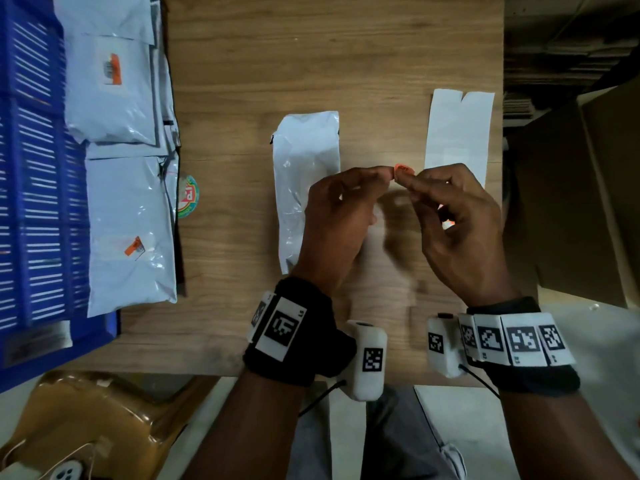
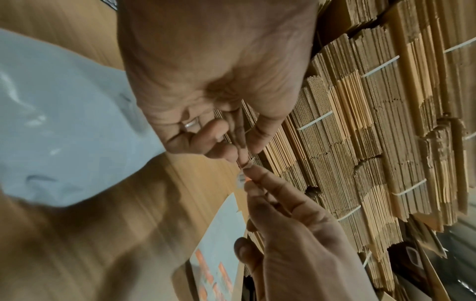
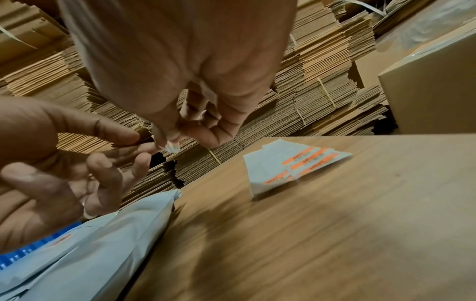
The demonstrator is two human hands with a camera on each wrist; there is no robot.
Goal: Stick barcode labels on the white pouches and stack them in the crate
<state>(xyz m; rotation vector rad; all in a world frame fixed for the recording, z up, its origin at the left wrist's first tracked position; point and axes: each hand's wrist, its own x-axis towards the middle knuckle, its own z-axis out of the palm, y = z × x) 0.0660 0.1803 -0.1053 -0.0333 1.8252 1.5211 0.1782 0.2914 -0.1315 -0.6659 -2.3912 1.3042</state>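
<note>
2 hands raised over the table, fingertips meeting. Your left hand and right hand both pinch 1 small orange barcode label. Beyond them: 1 unlabelled white pouch, flat; label sheet further right. Far left, labelled pouches stacked in the blue crate.

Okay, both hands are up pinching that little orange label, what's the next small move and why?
Probably finish peeling, then bring the label down onto the white pouch. Both the left hand and right hand pinch it above the table, and that pouch shows no label yet.
</note>
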